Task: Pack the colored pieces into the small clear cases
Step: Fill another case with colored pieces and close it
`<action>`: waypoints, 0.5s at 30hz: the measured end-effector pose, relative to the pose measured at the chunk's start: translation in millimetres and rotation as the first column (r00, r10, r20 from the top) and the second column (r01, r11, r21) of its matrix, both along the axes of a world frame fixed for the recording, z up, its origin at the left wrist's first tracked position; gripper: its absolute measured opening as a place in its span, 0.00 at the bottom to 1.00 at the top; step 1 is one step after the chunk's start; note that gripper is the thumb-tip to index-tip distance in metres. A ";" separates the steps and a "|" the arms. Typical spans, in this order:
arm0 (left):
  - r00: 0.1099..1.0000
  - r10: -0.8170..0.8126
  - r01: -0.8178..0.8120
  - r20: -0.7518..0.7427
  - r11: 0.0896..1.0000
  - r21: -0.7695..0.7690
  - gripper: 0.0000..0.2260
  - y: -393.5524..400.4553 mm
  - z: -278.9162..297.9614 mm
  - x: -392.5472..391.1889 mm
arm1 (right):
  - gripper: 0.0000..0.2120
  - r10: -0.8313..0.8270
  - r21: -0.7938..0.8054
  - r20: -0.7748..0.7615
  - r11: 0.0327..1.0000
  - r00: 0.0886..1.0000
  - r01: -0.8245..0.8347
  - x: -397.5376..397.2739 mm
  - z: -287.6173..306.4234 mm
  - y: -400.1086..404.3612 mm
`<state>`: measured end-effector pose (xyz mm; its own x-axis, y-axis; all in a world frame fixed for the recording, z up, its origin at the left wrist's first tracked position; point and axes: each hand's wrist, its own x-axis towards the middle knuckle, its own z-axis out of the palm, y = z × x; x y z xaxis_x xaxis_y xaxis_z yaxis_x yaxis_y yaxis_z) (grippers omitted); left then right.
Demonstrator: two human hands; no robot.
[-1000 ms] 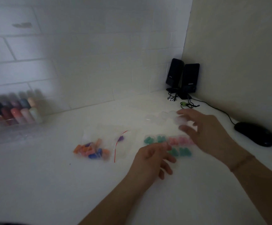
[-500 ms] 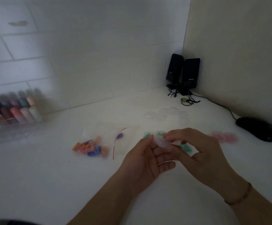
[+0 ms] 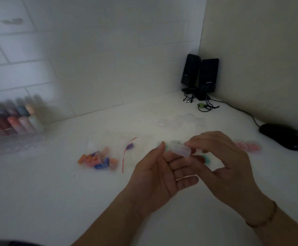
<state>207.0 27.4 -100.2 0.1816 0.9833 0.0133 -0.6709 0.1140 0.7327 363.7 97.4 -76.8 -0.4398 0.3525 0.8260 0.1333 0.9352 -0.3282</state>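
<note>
Barely shifted vs 0.5 s ago: small clear plastic case (image 3: pixel 180 150) held above tabletop (image 3: pixel 38 192), long axis left-right, pinched betw. left hand (image 3: pixel 159 176) fingertips & right hand (image 3: pixel 223 164) thumb/forefinger. Loose colored pieces (image 3: pixel 98 159) bagged, nearer left hand.

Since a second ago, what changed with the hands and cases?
Both hands came together: the right hand and left hand now hold one clear case. The two pink-filled cases now sit farther right, near the mouse. The bag of colored pieces stayed put.
</note>
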 end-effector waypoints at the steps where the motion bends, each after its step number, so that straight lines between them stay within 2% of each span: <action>1: 1.000 -0.017 0.017 -0.014 1.000 0.005 0.26 -0.3 -1.0 0.7 | 0.10 0.010 -0.018 0.000 1.000 1.000 -0.010 0.1 -0.5 0.0; 7: 1.000 -0.011 0.012 -0.020 0.999 0.038 0.22 -3.3 -1.0 1.8 | 0.12 0.033 -0.080 -0.016 0.996 0.999 -0.034 1.6 -0.4 -2.2; 10: 0.998 0.033 -0.029 -0.048 0.996 0.081 0.20 -4.5 1.1 4.6 | 0.11 -0.002 0.020 -0.035 1.000 0.999 0.002 0.3 2.6 -4.0; 13: 0.996 0.077 -0.072 -0.050 0.993 0.094 0.23 -3.8 3.0 6.2 | 0.08 -0.013 0.160 -0.002 0.987 1.000 0.013 -4.1 3.1 -5.6; 15: 0.998 0.061 -0.058 -0.027 0.992 0.109 0.23 -4.4 3.8 6.3 | 0.07 0.005 0.128 -0.012 0.992 1.000 -0.004 -4.1 2.2 -6.5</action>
